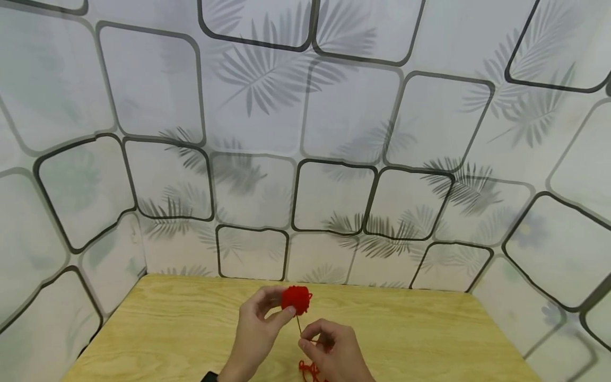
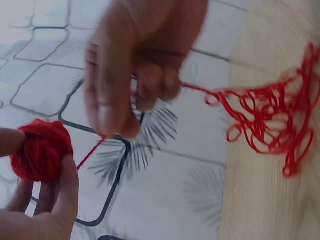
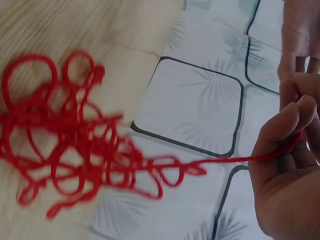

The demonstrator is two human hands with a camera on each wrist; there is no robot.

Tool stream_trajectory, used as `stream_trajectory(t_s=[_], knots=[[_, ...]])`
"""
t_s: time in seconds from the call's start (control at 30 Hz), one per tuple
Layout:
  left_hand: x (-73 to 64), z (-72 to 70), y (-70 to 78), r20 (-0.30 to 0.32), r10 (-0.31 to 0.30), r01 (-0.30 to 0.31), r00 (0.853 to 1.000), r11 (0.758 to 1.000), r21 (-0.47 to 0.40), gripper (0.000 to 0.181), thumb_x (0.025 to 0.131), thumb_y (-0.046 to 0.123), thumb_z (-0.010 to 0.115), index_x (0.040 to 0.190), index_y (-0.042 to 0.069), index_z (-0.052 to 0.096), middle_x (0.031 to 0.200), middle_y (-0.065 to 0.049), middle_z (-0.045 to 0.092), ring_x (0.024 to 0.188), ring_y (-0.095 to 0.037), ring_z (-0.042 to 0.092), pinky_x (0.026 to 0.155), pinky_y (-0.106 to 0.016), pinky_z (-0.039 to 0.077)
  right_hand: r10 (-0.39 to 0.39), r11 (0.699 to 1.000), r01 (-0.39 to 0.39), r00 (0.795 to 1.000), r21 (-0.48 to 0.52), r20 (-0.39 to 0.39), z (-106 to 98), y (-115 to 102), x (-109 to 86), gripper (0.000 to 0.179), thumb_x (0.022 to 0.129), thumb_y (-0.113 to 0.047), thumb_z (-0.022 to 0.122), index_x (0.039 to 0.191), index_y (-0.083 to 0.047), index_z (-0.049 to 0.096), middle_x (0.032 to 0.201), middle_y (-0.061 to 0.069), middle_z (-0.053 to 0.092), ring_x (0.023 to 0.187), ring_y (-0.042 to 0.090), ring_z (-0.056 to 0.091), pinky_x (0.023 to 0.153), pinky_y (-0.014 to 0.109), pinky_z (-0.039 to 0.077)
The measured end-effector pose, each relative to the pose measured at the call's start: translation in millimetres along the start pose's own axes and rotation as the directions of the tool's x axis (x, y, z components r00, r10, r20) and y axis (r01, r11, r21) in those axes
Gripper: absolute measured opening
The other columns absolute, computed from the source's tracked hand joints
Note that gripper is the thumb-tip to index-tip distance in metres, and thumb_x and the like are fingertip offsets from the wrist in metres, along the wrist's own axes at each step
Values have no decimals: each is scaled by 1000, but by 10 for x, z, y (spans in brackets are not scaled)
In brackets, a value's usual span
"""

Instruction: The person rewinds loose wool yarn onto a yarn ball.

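A small red ball of yarn [image 1: 296,300] is gripped between the thumb and fingers of my left hand [image 1: 258,323], above the table. From the ball a taut strand runs down to my right hand [image 1: 336,345], which pinches it between thumb and fingertips. In the left wrist view the wound ball [image 2: 42,150] shows its crossing layers, with the right hand [image 2: 135,70] above and beside it. Past the right hand's palm the strand leads to a loose, looped tangle of red yarn [image 3: 75,145], seen large in the right wrist view.
Under the hands lies a light wood-grain table [image 1: 181,318]. Behind and at both sides stands a pale wall covering [image 1: 258,185] with dark rounded outlines and grey leaves, meeting the table's back edge. A dark band [image 1: 210,376] circles the left wrist.
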State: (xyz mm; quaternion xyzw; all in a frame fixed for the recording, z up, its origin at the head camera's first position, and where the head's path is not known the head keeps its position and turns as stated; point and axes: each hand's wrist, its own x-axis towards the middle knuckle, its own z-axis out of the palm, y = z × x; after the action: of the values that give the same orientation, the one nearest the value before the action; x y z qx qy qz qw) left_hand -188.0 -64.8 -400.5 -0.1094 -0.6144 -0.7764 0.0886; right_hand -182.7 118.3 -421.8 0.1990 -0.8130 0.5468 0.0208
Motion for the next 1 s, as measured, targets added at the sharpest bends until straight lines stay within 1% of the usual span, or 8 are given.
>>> stream_trajectory(t_s=[0.1, 0.2, 0.43, 0.63, 0.73, 0.83, 0.9, 1.0], knots=[[11, -2, -52, -6, 40, -40, 999, 996, 84, 31, 87, -2, 76, 115, -5, 63, 116, -19, 65, 104, -27, 65, 84, -30, 58, -67, 998, 67, 998, -15, -4, -18, -49, -27, 7, 91, -9, 75, 94, -15, 74, 76, -6, 66, 55, 0, 45, 51, 19, 43], [13, -20, -100, 20, 52, -55, 998, 983, 175, 30, 88, 0, 76, 115, -2, 63, 114, -16, 65, 105, -28, 64, 84, -29, 58, -87, 996, 87, 996, -25, -16, -64, -109, -41, 6, 92, -12, 75, 95, -16, 73, 78, -5, 66, 54, 0, 44, 51, 19, 44], [2, -71, -174, 117, 10, -57, 993, 913, 404, 29, 88, 4, 76, 115, 6, 65, 110, -7, 66, 102, -25, 63, 81, -33, 58, -40, 999, 39, 998, -29, -57, -173, -218, -22, 4, 92, -16, 75, 95, -13, 73, 71, -4, 60, 52, 1, 42, 50, 19, 42], [-24, -100, -184, 219, -71, -27, 973, 909, 415, 27, 88, 7, 76, 113, 6, 66, 107, -5, 67, 101, -25, 63, 80, -35, 58, -65, 997, 59, 991, -48, -120, -239, -244, 18, 3, 91, -14, 76, 93, -14, 73, 79, -2, 67, 51, 2, 40, 49, 21, 42], [-32, -120, -200, 285, -120, -3, 951, 919, 395, 25, 89, 7, 75, 112, 6, 66, 106, -5, 67, 99, -25, 63, 79, -34, 58, -66, 997, 60, 987, -41, -150, -270, -252, 42, 5, 91, -11, 77, 92, -15, 73, 79, -2, 66, 51, 2, 40, 48, 21, 41], [-32, -138, -206, 359, -176, 38, 917, 932, 362, 22, 90, 7, 74, 111, 7, 67, 105, -5, 68, 98, -25, 64, 79, -37, 58, -56, 998, 55, 984, -14, -170, -307, -245, 74, 5, 91, -11, 77, 92, -15, 73, 79, -1, 66, 52, 4, 40, 49, 21, 40], [-33, -150, -203, 414, -203, 68, 887, 946, 316, 21, 91, 5, 73, 111, 6, 68, 105, -5, 69, 97, -24, 65, 79, -36, 58, -61, 998, 64, 981, 9, -183, -333, -231, 102, 4, 91, -11, 76, 93, -14, 74, 80, 0, 67, 54, 5, 41, 50, 21, 39], [-34, -166, -180, 519, -197, 113, 832, 975, 190, 23, 92, 1, 70, 114, 1, 66, 108, -9, 68, 100, -23, 64, 82, -33, 59, -81, 994, 94, 976, 55, -202, -364, -200, 138, 5, 91, -12, 76, 95, -10, 74, 83, 4, 68, 55, 8, 42, 51, 23, 39]])
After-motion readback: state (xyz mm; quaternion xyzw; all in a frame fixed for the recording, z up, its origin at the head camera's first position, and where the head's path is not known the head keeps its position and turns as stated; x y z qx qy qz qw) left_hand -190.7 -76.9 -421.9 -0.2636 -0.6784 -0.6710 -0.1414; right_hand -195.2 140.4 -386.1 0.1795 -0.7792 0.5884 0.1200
